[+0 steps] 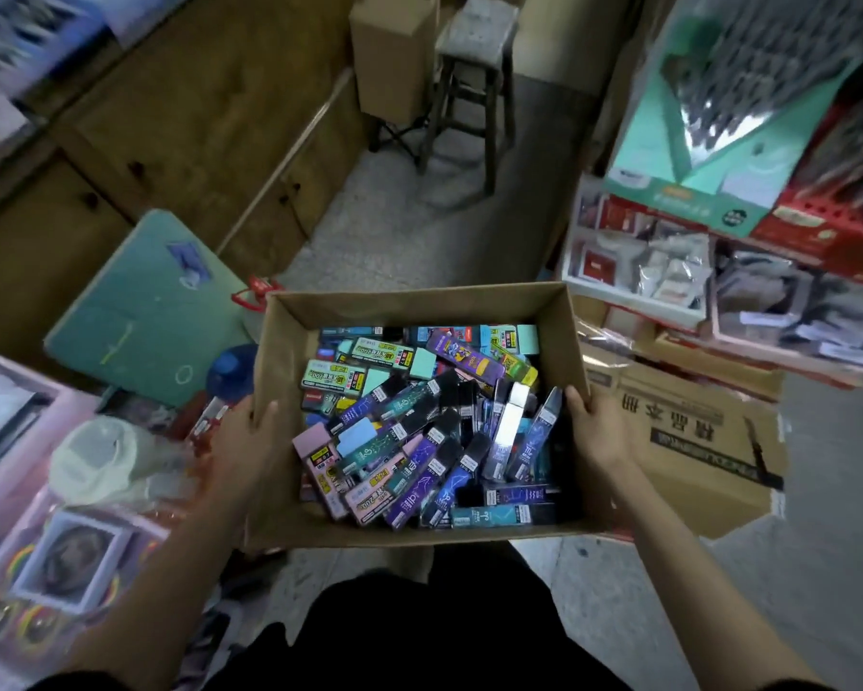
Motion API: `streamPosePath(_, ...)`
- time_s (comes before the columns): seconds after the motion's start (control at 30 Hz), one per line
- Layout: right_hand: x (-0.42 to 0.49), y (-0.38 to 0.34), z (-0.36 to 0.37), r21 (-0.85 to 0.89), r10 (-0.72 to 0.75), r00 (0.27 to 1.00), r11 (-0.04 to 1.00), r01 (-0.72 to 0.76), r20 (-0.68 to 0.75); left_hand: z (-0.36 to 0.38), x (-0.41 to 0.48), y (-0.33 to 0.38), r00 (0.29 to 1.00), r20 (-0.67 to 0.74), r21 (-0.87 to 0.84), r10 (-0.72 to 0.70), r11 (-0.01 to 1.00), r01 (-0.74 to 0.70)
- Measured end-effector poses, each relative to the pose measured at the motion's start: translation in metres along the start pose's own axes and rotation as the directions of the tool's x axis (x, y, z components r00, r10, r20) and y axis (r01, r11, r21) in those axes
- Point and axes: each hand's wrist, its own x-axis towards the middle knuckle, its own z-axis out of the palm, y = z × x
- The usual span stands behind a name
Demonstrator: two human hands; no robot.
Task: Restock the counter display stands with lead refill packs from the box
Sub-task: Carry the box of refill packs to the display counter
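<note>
Closest in, two bare arms reach forward, and below them there is only dark clothing. The left hand is wrapped over the left wall of an open brown cardboard box, with the thumb hooked inside the rim. The right hand grips the right wall the same way, fingers out of sight on the outside. Both hands are closed on the box and seem to hold it up in the air between them. Inside lies a loose heap of small flat lead refill packs, purple, blue, green, pink and black. They point every which way, so there is no single long way they lie. The pile sits right between the two hands, about as near to one as to the other. I think the next thing is to set the box down so a hand is free to pick. The packs at the bottom are hidden under the top ones, and the small print is too blurry to read. Left of the box is a leaning green board. To the right sits a printed brown carton, and above it a white shelf of small goods, smeared and hard to make out. Farthest away stands a wooden stool on the floor. I cannot tell which thing is the display stand.
</note>
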Motion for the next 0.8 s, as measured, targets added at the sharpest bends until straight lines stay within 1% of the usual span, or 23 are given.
streamPosePath(0.07,0.046,-0.03,-0.001,-0.023,0.0,1.0,1.0,0.001,0.025,0.004,0.033,0.024,0.999,0.002,-0.052,-0.043,0.998,0.043)
streamPosePath(0.13,0.087,-0.062,-0.002,-0.047,-0.033,0.998,0.998,0.035,0.048,0.009,0.068,0.044,0.999,-0.012,-0.089,-0.051,0.995,0.05)
streamPosePath(0.23,0.149,-0.107,0.001,-0.043,-0.095,0.995,0.994,0.097,0.039,0.014,0.124,0.069,0.995,-0.042,-0.083,-0.086,0.993,0.082)
streamPosePath(0.33,0.212,-0.148,0.014,-0.063,-0.083,0.995,0.994,0.086,0.052,0.021,0.194,0.088,0.988,-0.046,-0.096,-0.148,0.985,0.143)
streamPosePath(0.47,0.287,-0.196,0.035,-0.038,-0.071,0.997,0.997,0.071,0.016,0.03,0.298,0.118,0.992,-0.046,-0.049,-0.121,0.992,0.118)
streamPosePath(0.53,0.316,-0.22,0.041,-0.029,-0.026,1.0,0.999,0.026,-0.011,0.03,0.347,0.137,0.994,-0.006,-0.084,-0.106,0.991,0.105)
streamPosePath(0.6,0.348,-0.244,0.046,0.006,-0.018,1.0,1.0,0.018,-0.02,0.028,0.391,0.159,0.998,0.02,-0.109,-0.059,0.992,0.06)
streamPosePath(0.67,0.38,-0.268,0.046,0.038,-0.012,1.0,0.999,0.012,-0.023,0.029,0.431,0.184,0.999,0.025,-0.1,-0.044,0.994,0.046)
streamPosePath(0.73,0.415,-0.29,0.046,0.047,-0.006,1.0,0.999,0.007,-0.018,0.032,0.471,0.208,0.999,-0.006,-0.042,-0.033,0.999,0.033)
streamPosePath(0.8,0.451,-0.308,0.044,0.055,0.009,1.0,0.998,-0.008,-0.022,0.041,0.508,0.229,0.999,-0.006,0.024,-0.036,0.999,0.036)
